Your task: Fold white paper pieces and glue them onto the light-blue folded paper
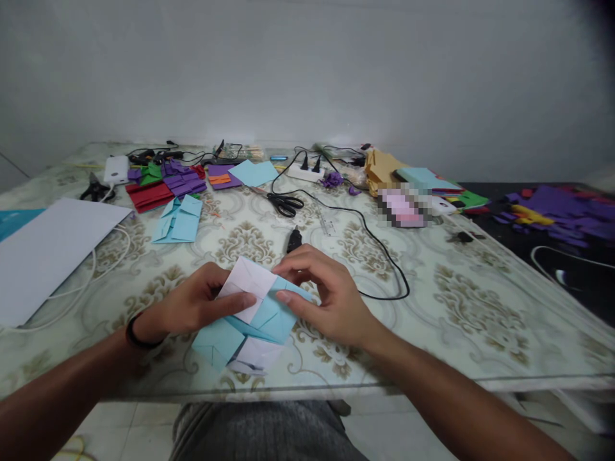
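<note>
Near the table's front edge, both hands are on a folded paper piece (269, 320) made of light blue and white squares with creased flaps. My left hand (196, 301) grips it at the upper left, its thumb pressed on the white square and its fingers hidden behind. My right hand (329, 291) pinches the light blue part at the right between thumb and fingers. Lower light blue and white flaps hang below. Just beyond my right hand lies a black tool with a pointed tip (294, 239), partly covered by that hand; it resembles a glue gun.
Black scissors (285, 205) and a looping black cord (384, 246) lie ahead. A folded light blue paper (179, 219) sits at left, near a large white sheet (57, 250). Behind are a power strip (305, 173) and red folded paper (148, 194). Purple scraps (552, 208) lie far right.
</note>
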Demonstrator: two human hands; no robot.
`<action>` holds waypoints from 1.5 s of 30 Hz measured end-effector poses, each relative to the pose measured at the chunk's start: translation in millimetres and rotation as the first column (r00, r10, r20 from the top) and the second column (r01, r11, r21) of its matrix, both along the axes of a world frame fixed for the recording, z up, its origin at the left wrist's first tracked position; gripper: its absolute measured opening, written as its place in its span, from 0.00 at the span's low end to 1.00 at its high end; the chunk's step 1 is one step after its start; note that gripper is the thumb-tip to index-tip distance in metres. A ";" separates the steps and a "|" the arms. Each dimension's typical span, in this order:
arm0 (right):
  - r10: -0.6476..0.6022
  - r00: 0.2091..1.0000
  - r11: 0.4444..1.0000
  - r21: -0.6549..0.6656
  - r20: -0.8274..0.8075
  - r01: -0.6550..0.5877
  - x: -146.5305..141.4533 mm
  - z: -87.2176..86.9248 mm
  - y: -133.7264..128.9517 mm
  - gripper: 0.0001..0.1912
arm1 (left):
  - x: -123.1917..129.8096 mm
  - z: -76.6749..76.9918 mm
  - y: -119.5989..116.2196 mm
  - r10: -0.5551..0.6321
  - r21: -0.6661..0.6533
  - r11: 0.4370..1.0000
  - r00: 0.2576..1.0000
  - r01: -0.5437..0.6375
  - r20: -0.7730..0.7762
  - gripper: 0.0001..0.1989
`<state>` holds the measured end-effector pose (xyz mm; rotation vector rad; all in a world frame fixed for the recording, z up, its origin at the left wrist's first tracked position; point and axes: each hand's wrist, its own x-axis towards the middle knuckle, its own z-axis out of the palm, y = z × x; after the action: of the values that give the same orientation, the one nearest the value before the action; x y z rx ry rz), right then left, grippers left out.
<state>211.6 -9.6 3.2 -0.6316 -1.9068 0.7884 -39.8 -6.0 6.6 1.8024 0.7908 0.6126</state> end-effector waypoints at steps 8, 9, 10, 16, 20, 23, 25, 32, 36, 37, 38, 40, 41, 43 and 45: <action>-0.003 1.000 1.000 0.008 0.010 0.003 -0.9 0.3 1.1 0.12 | 0.1 -0.1 0.8 -0.006 -0.013 1.000 1.000 0.006 0.012 0.19; -0.001 1.000 1.000 0.010 0.010 0.001 -1.1 0.2 1.2 0.12 | 0.1 -0.1 0.9 -0.007 -0.015 1.000 1.000 0.007 0.010 0.19; 0.001 1.000 1.000 0.009 0.009 -0.001 -1.3 0.0 1.3 0.12 | 0.1 -0.2 0.9 -0.008 -0.017 1.000 1.000 0.008 0.007 0.20; -0.001 1.000 1.000 -0.003 0.003 0.001 -1.8 -0.2 0.8 0.13 | -0.1 -0.4 0.8 -0.001 -0.007 1.000 1.000 0.001 -0.018 0.20; -0.001 1.000 1.000 -0.015 -0.006 0.001 -1.6 -0.7 0.8 0.14 | 0.9 0.1 1.2 0.001 -0.009 1.000 1.000 -0.001 -0.013 0.20; -0.002 1.000 0.999 -0.034 -0.006 0.002 -1.8 -1.9 1.0 0.14 | 1.6 1.0 0.8 0.003 -0.024 1.000 1.000 -0.003 -0.015 0.20; -0.002 1.000 0.999 -0.045 -0.011 0.002 -1.8 -2.9 1.0 0.15 | 1.9 1.7 0.2 0.002 -0.022 1.000 1.000 -0.002 -0.013 0.20; -0.009 1.000 0.996 -0.087 -0.030 0.006 -1.1 -3.9 -0.9 0.17 | 1.6 1.2 0.0 0.014 -0.029 0.999 1.000 -0.014 0.002 0.19; -0.020 0.999 0.995 -0.096 -0.040 0.016 -1.4 -4.1 -0.5 0.15 | 1.0 1.0 0.0 0.028 -0.028 0.999 0.999 -0.028 0.016 0.20; -0.023 0.999 0.995 -0.094 -0.039 0.019 -1.6 -4.0 -0.3 0.15 | 0.9 1.4 -0.1 0.031 -0.031 0.999 0.999 -0.031 0.010 0.20; -0.025 0.999 0.996 -0.092 -0.035 0.021 -1.7 -3.9 0.0 0.14 | 0.9 1.9 -0.2 0.033 -0.032 0.999 0.999 -0.033 0.008 0.20; -0.024 0.999 0.996 -0.087 -0.022 0.022 -1.8 -3.4 0.4 0.13 | 1.0 2.8 -0.5 0.032 -0.031 0.999 0.999 -0.032 0.001 0.20; -0.022 1.000 0.996 -0.083 -0.016 0.021 -1.8 -3.0 0.6 0.13 | 1.1 3.1 -0.6 0.032 -0.029 0.999 0.999 -0.032 0.001 0.20; -0.016 1.000 0.997 -0.073 -0.007 0.015 -1.7 -2.0 0.9 0.12 | 1.0 2.7 -0.5 0.033 -0.025 0.999 0.999 -0.033 0.000 0.20; -0.011 1.000 0.999 -0.050 0.001 0.011 -1.4 -0.8 1.2 0.12 | 0.7 1.5 -0.3 0.030 -0.023 0.999 1.000 -0.030 -0.005 0.21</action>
<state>210.2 -8.4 2.4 -0.6726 -1.8881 0.8316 -39.1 -6.2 8.1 1.7744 0.8266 0.6168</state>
